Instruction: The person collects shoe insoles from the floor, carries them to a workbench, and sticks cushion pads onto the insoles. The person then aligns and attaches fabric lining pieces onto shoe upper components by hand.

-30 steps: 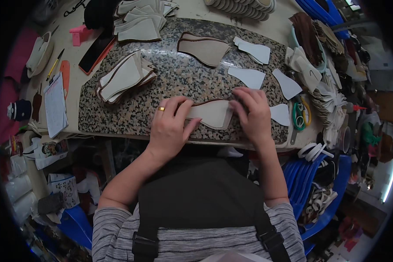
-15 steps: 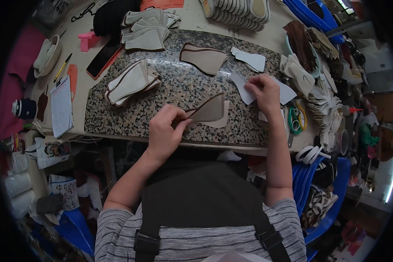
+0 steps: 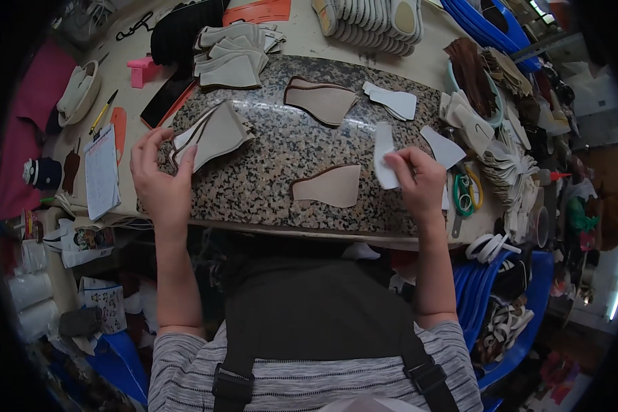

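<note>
My left hand (image 3: 159,175) is at the left end of a stack of beige cut pieces with brown edges (image 3: 220,139). Its thumb and fingers close around the end of the top piece. My right hand (image 3: 420,180) pinches a small white cut piece (image 3: 383,147) between thumb and fingers, raised over the speckled stone slab (image 3: 268,185). A beige piece with a brown edge (image 3: 328,186) lies flat on the slab between my hands. Farther back are another brown-edged piece pair (image 3: 321,103) and a few white pieces (image 3: 393,100). One more white piece (image 3: 443,147) lies right of my right hand.
A pile of pale pieces (image 3: 232,58) and rows of insoles (image 3: 374,24) lie at the back. Green-handled scissors (image 3: 463,192) are at the right, near a bowl (image 3: 496,96) of brown strips. A phone (image 3: 166,99) and a clipboard (image 3: 102,172) lie at the left.
My left hand has moved left from the near brown-edged piece, which now lies flat, to the stack. My right hand has turned its white piece upright, separate from the one at its right.
</note>
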A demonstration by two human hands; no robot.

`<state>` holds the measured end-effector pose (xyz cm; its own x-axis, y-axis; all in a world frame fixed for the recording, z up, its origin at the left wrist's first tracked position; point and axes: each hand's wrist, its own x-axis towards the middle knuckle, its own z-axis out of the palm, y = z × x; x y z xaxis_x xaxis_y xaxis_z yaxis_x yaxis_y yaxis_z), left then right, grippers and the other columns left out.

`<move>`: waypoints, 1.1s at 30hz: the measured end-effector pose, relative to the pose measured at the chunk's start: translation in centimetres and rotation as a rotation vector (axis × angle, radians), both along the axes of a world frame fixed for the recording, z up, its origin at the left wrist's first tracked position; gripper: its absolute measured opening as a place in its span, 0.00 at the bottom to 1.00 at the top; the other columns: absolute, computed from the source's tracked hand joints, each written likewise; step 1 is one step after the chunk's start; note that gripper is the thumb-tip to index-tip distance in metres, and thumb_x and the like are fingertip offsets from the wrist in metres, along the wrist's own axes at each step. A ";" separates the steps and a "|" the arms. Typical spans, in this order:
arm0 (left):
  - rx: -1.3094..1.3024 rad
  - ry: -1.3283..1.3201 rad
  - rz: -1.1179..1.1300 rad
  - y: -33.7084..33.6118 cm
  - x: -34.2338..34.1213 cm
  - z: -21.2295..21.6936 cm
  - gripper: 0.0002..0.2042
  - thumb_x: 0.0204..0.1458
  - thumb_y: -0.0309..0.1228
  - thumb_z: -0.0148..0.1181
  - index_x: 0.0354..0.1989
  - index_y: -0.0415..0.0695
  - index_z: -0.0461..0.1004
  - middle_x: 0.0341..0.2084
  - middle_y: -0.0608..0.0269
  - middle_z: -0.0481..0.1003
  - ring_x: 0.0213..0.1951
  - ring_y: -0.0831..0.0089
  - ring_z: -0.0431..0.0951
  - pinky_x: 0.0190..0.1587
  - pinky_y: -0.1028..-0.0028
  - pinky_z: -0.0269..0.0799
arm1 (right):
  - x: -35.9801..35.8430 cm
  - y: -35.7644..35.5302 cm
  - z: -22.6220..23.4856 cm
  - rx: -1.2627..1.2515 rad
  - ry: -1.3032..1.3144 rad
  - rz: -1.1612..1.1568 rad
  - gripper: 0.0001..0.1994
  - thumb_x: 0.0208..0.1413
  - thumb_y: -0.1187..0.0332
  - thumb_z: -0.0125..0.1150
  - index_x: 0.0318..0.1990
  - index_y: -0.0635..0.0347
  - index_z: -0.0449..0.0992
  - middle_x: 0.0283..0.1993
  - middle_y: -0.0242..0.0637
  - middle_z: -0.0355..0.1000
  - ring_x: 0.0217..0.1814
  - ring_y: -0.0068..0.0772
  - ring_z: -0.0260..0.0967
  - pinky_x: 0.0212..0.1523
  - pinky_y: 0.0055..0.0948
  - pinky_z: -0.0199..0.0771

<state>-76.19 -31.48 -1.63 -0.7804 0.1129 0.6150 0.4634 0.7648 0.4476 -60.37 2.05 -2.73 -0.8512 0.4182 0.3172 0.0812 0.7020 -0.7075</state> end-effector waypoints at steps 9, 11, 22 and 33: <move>0.953 -1.193 -0.845 11.0 9.2 -2.1 0.10 0.61 0.27 0.62 0.46 0.33 0.81 0.39 0.61 0.82 0.40 0.79 0.81 0.44 0.78 0.77 | 1.2 -6.9 2.4 0.382 0.256 0.154 0.11 0.41 0.75 0.74 0.25 0.59 0.73 0.23 0.36 0.69 0.25 0.40 0.70 0.25 0.35 0.69; 1.042 -1.249 -0.838 11.3 9.5 -2.2 0.11 0.62 0.27 0.62 0.46 0.32 0.80 0.39 0.60 0.82 0.40 0.77 0.81 0.45 0.76 0.79 | 1.7 -7.2 2.2 0.369 0.215 0.140 0.11 0.40 0.76 0.75 0.25 0.60 0.75 0.24 0.36 0.72 0.25 0.38 0.72 0.26 0.32 0.70; 1.080 -1.259 -0.707 11.0 8.3 -2.9 0.08 0.64 0.28 0.59 0.43 0.36 0.79 0.33 0.63 0.81 0.33 0.79 0.82 0.37 0.77 0.81 | 2.3 -7.6 1.6 -0.072 0.025 0.126 0.07 0.53 0.73 0.69 0.39 0.61 0.80 0.36 0.37 0.75 0.33 0.40 0.76 0.33 0.33 0.77; 0.922 -1.238 -0.762 11.1 9.5 -2.6 0.11 0.67 0.29 0.54 0.43 0.32 0.78 0.33 0.62 0.80 0.36 0.79 0.81 0.41 0.76 0.81 | 1.8 -8.1 1.5 0.446 0.049 0.206 0.06 0.51 0.75 0.66 0.37 0.63 0.78 0.34 0.38 0.72 0.33 0.39 0.75 0.33 0.34 0.77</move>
